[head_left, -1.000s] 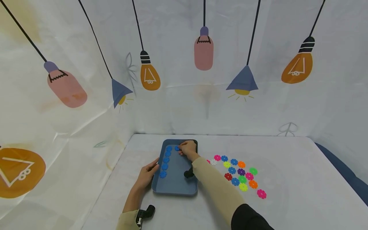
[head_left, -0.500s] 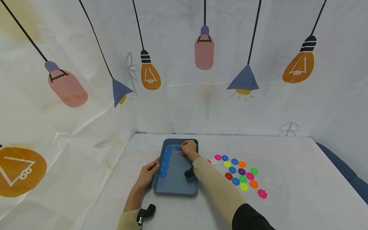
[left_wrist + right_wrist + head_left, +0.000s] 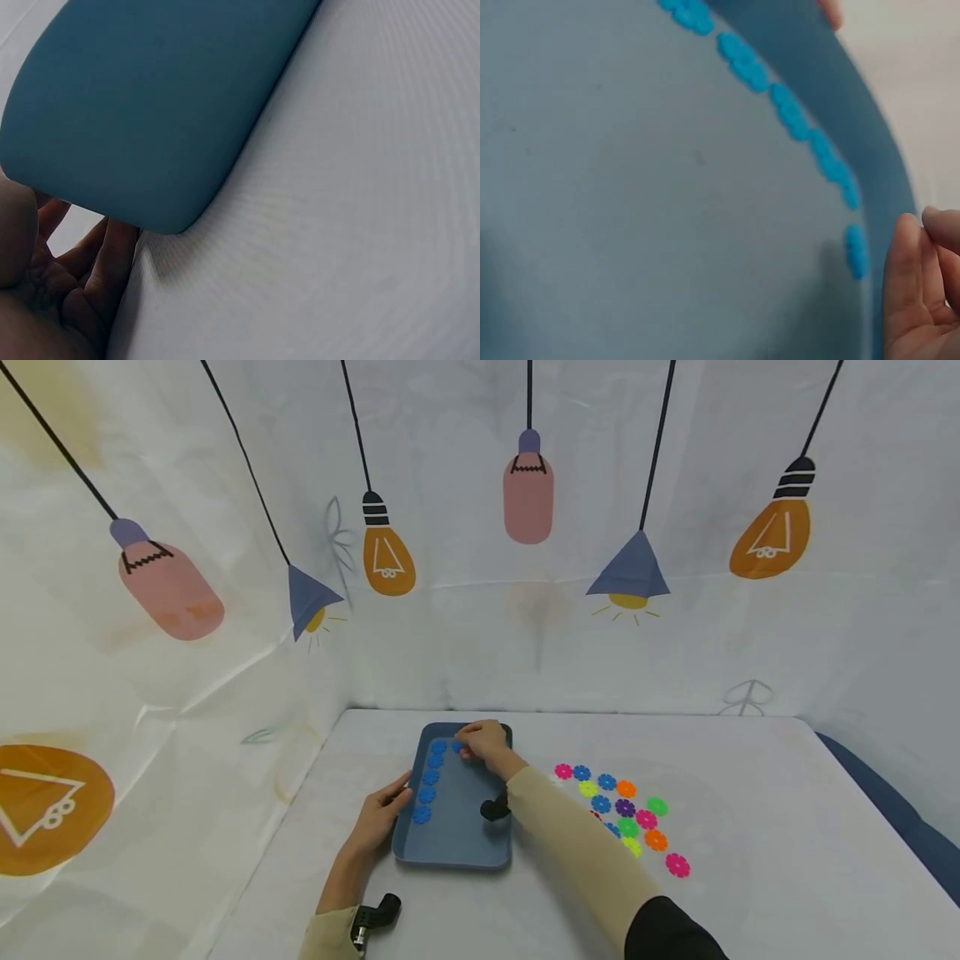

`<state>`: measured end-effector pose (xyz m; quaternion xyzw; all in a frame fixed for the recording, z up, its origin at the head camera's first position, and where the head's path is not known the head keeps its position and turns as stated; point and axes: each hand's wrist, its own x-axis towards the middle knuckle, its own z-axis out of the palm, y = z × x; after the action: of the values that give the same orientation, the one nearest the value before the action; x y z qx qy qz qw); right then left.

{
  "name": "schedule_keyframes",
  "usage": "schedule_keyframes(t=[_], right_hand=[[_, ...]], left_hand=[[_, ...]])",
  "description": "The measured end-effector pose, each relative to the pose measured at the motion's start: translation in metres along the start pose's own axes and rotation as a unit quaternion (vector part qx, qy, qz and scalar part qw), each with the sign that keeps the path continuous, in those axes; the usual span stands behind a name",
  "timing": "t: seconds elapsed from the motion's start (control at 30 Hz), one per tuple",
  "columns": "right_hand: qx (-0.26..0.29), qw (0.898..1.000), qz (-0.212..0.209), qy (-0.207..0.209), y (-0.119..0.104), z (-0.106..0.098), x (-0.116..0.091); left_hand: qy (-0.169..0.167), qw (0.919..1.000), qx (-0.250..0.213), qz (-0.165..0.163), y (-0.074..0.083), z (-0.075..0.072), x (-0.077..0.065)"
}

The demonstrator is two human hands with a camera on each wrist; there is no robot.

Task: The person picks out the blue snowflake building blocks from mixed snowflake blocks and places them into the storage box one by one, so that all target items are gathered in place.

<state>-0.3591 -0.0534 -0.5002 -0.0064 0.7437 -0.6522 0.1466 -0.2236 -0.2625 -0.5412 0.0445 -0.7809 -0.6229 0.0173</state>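
Observation:
A blue-grey tray [image 3: 457,852] lies on the table with a column of several blue flower-shaped discs [image 3: 427,795] along its left side. Another blue disc [image 3: 457,747] lies to the right of the column's far end. My left hand [image 3: 378,820] grips the tray's left edge, thumb at the rim; in the left wrist view its fingers [image 3: 112,255] reach under the edge. My right hand [image 3: 482,742] is over the tray's far end, fingertips right beside that single disc. In the right wrist view, its thumb and index fingertips are close together, with no disc visible between them.
Loose discs in pink, orange, green, yellow, purple and blue [image 3: 626,808] are spread on the white table [image 3: 765,827] right of the tray. My right forearm [image 3: 570,852] covers some of them. A printed white curtain [image 3: 465,643] stands behind the table.
My right hand has risen slightly and shifted a little left beside the single blue disc, which keeps its place in the tray. The left hand stays at the tray's edge.

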Motion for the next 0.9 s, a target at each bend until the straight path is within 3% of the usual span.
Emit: schedule_keyframes(t=[0.17,0.37,0.5,0.7,0.9], right_hand=[[-0.006,0.998,-0.037,-0.043,-0.022,-0.012,-0.011],[-0.062,0.992,-0.081,-0.072,-0.044,-0.033,-0.026],[-0.101,0.986,-0.103,-0.082,-0.053,-0.053,-0.039],[-0.154,0.977,-0.125,-0.084,-0.05,-0.089,-0.06],[-0.191,0.971,-0.115,-0.083,-0.038,-0.12,-0.084]], left_hand=[[-0.004,1.0,0.003,0.001,0.0,-0.001,0.0],[-0.002,0.9999,0.002,-0.013,0.0,-0.003,0.003],[-0.01,0.9998,0.003,-0.019,0.01,-0.003,-0.001],[-0.027,0.9995,0.007,-0.016,0.033,0.0,-0.012],[-0.023,0.9996,0.006,-0.016,0.017,-0.002,-0.006]])
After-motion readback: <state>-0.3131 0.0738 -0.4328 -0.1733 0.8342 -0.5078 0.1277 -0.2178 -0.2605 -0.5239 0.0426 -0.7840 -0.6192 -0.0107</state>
